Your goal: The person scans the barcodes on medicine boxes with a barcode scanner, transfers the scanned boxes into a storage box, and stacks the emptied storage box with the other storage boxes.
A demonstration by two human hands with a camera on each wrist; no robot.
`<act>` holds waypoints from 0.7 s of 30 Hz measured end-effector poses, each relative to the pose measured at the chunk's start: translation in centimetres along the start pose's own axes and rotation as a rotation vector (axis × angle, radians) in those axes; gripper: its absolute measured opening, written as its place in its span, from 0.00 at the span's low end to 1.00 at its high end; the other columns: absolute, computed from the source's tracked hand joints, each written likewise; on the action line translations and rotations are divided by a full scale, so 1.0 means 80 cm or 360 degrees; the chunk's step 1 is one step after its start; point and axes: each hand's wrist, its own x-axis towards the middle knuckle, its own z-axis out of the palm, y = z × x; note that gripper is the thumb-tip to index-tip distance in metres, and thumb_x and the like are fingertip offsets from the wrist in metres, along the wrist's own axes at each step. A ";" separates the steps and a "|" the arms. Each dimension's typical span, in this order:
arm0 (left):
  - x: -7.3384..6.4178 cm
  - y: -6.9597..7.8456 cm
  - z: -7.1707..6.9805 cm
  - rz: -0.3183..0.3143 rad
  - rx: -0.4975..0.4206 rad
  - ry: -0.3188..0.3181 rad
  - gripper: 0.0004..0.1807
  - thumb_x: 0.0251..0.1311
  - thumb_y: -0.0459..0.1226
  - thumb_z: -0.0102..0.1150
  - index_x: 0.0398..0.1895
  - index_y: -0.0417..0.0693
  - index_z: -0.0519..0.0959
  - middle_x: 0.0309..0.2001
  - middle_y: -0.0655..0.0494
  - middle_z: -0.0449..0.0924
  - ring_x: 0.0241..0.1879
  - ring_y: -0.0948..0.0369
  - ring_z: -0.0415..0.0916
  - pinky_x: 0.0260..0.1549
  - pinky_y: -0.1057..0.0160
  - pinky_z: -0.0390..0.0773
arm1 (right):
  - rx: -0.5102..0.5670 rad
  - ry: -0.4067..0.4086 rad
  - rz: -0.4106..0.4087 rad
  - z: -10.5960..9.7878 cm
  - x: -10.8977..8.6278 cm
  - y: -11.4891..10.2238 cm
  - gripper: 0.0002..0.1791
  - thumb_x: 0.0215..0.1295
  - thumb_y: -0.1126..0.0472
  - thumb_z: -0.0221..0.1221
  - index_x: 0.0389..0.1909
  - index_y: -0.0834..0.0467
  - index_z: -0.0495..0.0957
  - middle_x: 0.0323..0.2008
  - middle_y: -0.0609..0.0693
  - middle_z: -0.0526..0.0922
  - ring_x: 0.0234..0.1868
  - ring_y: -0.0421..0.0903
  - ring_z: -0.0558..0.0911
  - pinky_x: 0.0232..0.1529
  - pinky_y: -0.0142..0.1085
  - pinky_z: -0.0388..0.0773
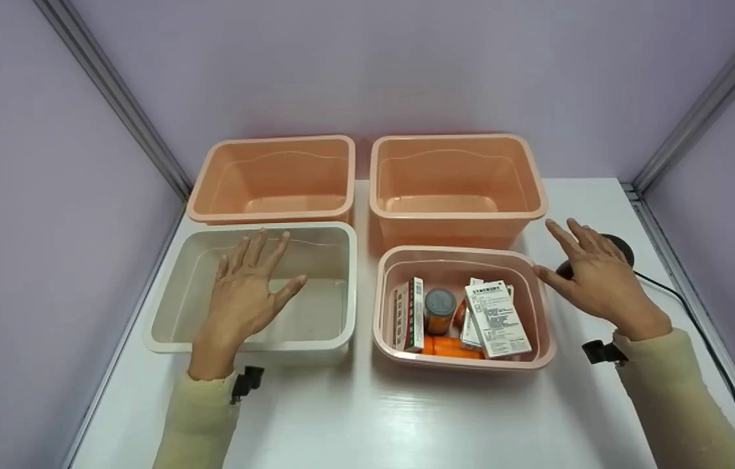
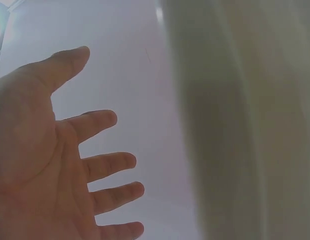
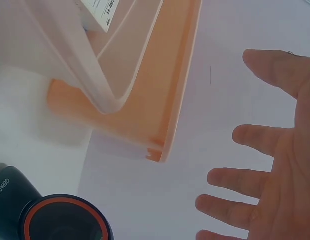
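Observation:
My left hand [image 1: 244, 296] hovers over the pale grey bin [image 1: 315, 344], palm down with fingers spread, holding nothing. In the left wrist view, that hand [image 2: 40, 150] shows bare fingers apart from each other. To the right of the pink bin [image 1: 465, 361], my right hand [image 1: 599, 280] is raised with fingers extended and no object in it. The pink bin contains a white printed box [image 1: 498, 319] lying tilted, an upright narrow box [image 1: 414, 316], an orange bottle with a grey lid [image 1: 440, 303] and another orange bottle [image 1: 452, 348] on its side.
Two orange bins, left [image 1: 270, 215] and right [image 1: 459, 228], stand along the back wall. A dark device with an orange ring [image 3: 65, 220] sits beneath the right hand; its black cable [image 1: 700, 312] runs along the table's right side. Walls enclose the white table [image 1: 400, 417].

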 end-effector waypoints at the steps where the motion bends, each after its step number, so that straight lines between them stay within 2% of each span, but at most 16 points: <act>1: 0.000 0.001 0.000 -0.0001 -0.0012 0.0008 0.41 0.68 0.64 0.48 0.79 0.63 0.52 0.81 0.46 0.46 0.79 0.40 0.41 0.73 0.33 0.43 | -0.0004 -0.0003 -0.0005 0.000 0.000 0.000 0.45 0.71 0.37 0.53 0.80 0.48 0.46 0.77 0.70 0.51 0.74 0.74 0.53 0.70 0.69 0.47; 8: -0.001 0.004 0.001 0.0033 -0.0050 0.0085 0.39 0.67 0.61 0.52 0.78 0.60 0.59 0.79 0.45 0.53 0.78 0.41 0.49 0.73 0.36 0.51 | -0.0010 -0.0056 0.0002 0.002 -0.001 0.000 0.44 0.72 0.37 0.52 0.80 0.51 0.48 0.76 0.70 0.52 0.72 0.77 0.55 0.68 0.71 0.50; 13: -0.002 0.005 0.002 0.0083 -0.0081 0.0123 0.36 0.67 0.58 0.54 0.75 0.56 0.65 0.77 0.45 0.59 0.76 0.39 0.54 0.71 0.33 0.54 | -0.0037 -0.0088 0.0006 0.003 -0.001 -0.002 0.44 0.72 0.39 0.53 0.80 0.52 0.47 0.76 0.69 0.53 0.71 0.77 0.57 0.67 0.72 0.52; 21: -0.002 0.007 0.005 0.0126 -0.0141 0.0189 0.34 0.65 0.54 0.60 0.72 0.53 0.69 0.72 0.45 0.67 0.72 0.40 0.63 0.67 0.35 0.63 | -0.0013 -0.0017 -0.0039 0.006 0.000 -0.002 0.42 0.71 0.42 0.56 0.79 0.53 0.52 0.74 0.67 0.61 0.70 0.74 0.63 0.63 0.71 0.60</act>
